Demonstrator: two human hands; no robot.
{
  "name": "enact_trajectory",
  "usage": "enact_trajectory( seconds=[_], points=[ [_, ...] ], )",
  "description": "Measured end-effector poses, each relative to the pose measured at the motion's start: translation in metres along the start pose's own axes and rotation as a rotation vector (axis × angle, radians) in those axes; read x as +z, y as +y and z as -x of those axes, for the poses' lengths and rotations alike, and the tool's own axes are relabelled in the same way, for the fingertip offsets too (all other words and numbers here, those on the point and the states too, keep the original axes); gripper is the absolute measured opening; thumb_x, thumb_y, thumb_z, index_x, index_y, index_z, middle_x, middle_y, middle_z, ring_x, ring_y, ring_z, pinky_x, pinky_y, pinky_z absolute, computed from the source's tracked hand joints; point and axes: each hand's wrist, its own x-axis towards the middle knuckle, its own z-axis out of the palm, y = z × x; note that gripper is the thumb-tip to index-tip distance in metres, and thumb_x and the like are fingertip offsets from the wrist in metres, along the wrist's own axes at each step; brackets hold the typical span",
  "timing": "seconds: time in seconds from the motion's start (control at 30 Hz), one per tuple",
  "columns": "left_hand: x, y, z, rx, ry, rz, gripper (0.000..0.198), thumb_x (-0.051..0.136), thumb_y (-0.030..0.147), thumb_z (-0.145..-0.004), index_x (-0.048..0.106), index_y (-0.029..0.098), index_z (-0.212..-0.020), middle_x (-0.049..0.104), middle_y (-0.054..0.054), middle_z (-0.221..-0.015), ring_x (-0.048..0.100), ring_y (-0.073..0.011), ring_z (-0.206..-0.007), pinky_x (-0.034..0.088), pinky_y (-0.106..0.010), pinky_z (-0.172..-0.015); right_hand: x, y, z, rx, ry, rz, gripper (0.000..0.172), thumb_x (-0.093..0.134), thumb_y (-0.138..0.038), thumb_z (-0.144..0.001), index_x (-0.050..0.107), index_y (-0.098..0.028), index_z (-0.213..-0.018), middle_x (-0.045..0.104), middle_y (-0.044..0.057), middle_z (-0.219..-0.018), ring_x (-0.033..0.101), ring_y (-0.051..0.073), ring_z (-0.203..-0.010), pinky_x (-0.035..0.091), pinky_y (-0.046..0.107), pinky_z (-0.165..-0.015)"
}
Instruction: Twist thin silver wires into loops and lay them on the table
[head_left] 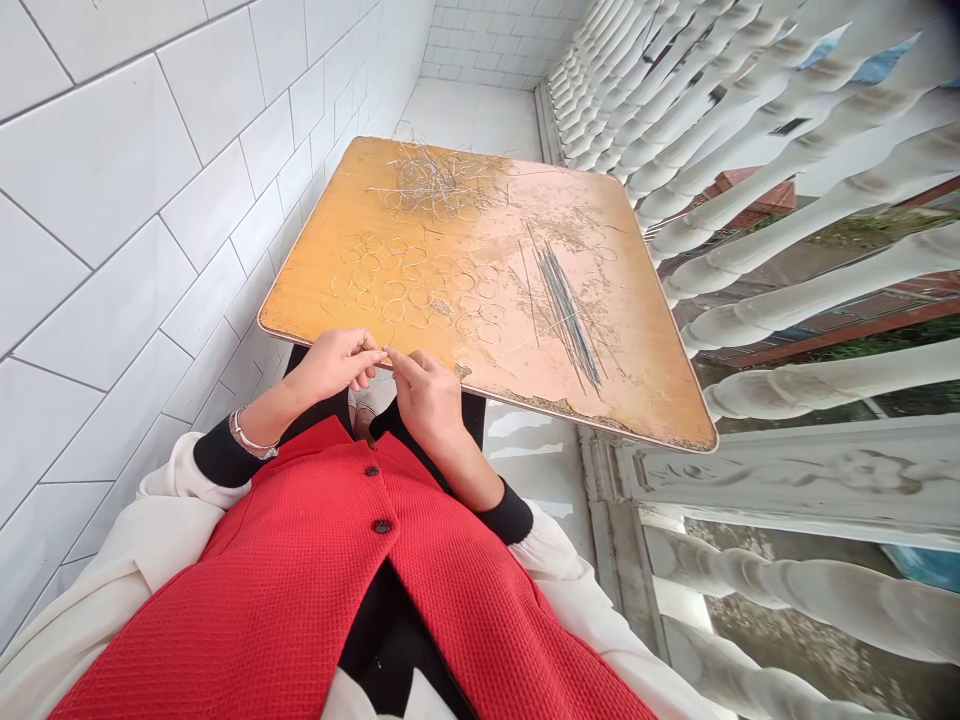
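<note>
My left hand (346, 360) and my right hand (429, 398) meet at the near edge of a worn wooden tabletop (300, 285). Both are closed, thumb and forefinger pinched tip to tip. A thin wire (389, 335) shows as a faint loop at the fingertips; its ends are hidden by the fingers. Just beyond my hands lie several thin wire rings (409, 290), spread flat. To their right rests a bundle of straight grey wires (568, 315). A tangled heap of wire (439, 185) sits at the far side of the tabletop.
White tiled wall (217, 190) runs close along the left. A white baluster railing (795, 320) stands on the right, past the table edge. Peeling surface (540, 405) marks the table's near edge. My legs are under the table.
</note>
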Motion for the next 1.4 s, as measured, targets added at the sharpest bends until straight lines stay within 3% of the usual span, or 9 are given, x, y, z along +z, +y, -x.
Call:
enact_trajectory(
  seconds=[0.17,0.33,0.6,0.87,1.0,1.17,1.27,1.4],
  points=[
    [0.001,0.001,0.0,-0.065,-0.015,0.087,0.011,0.057,0.01,-0.093,0.06,0.013,-0.082,0.063,0.002,-0.062,0.058,-0.0059,-0.049,0.047,-0.016,-0.048,0.0,0.004,-0.001,0.042,0.012,-0.112,0.037,0.043,-0.019,-0.097,0.076,-0.015,-0.115,0.071,0.01,-0.08,0.064,0.02,-0.073,0.048,0.031,-0.07],
    [0.0,0.003,0.0,-0.1,-0.026,0.178,0.013,0.056,0.006,-0.092,0.059,0.012,-0.08,0.062,0.003,-0.06,0.056,-0.0051,-0.047,0.047,-0.016,-0.049,0.001,0.005,-0.002,0.187,0.078,-0.314,0.026,0.052,-0.027,-0.095,0.077,-0.02,-0.097,0.075,0.007,-0.081,0.068,0.02,-0.072,0.052,0.032,-0.074],
    [0.002,-0.001,-0.001,-0.055,-0.015,0.005,0.017,0.057,0.006,-0.09,0.058,0.014,-0.075,0.062,0.003,-0.058,0.057,-0.0064,-0.048,0.048,-0.017,-0.047,0.003,0.003,-0.001,-0.018,0.092,-0.087,0.033,0.045,-0.02,-0.097,0.078,-0.017,-0.099,0.07,0.009,-0.074,0.064,0.02,-0.07,0.048,0.03,-0.069],
    [0.0,0.001,-0.002,-0.09,-0.012,0.017,0.017,0.056,0.007,-0.091,0.058,0.013,-0.076,0.063,0.002,-0.059,0.061,-0.0082,-0.048,0.052,-0.019,-0.05,0.006,0.002,-0.002,-0.038,0.131,-0.071,0.031,0.047,-0.021,-0.099,0.077,-0.016,-0.096,0.07,0.01,-0.074,0.064,0.02,-0.07,0.049,0.031,-0.07],
    [0.0,0.003,-0.001,-0.092,-0.009,0.083,0.015,0.059,0.008,-0.089,0.061,0.012,-0.076,0.062,0.002,-0.058,0.057,-0.0063,-0.048,0.046,-0.017,-0.047,0.005,0.001,-0.005,-0.043,0.119,-0.156,0.032,0.047,-0.021,-0.098,0.078,-0.017,-0.094,0.071,0.009,-0.074,0.065,0.019,-0.07,0.049,0.03,-0.07],
    [-0.002,0.003,-0.003,-0.089,-0.011,0.222,0.016,0.06,0.005,-0.087,0.061,0.012,-0.072,0.058,0.004,-0.053,0.05,-0.0034,-0.043,0.037,-0.014,-0.043,0.0,0.001,-0.004,0.143,0.065,-0.506,0.025,0.058,-0.032,-0.093,0.079,-0.02,-0.099,0.073,0.006,-0.08,0.066,0.017,-0.07,0.052,0.031,-0.071],
    [-0.006,0.004,-0.004,-0.064,0.017,0.258,0.015,0.061,0.006,-0.086,0.062,0.012,-0.072,0.058,0.004,-0.052,0.05,-0.0033,-0.042,0.035,-0.015,-0.042,-0.004,0.0,-0.002,0.338,-0.015,-0.76,0.034,0.064,-0.044,-0.088,0.075,-0.02,-0.109,0.075,0.003,-0.08,0.062,0.014,-0.061,0.052,0.03,-0.064],
    [-0.008,0.007,-0.005,-0.052,0.016,0.268,0.015,0.062,0.007,-0.085,0.061,0.012,-0.071,0.059,0.004,-0.052,0.051,-0.0036,-0.043,0.034,-0.015,-0.042,-0.004,-0.005,-0.002,0.445,-0.119,-0.893,0.034,0.065,-0.049,-0.084,0.074,-0.017,-0.092,0.072,0.003,-0.072,0.06,0.013,-0.056,0.049,0.028,-0.058]
  ],
)
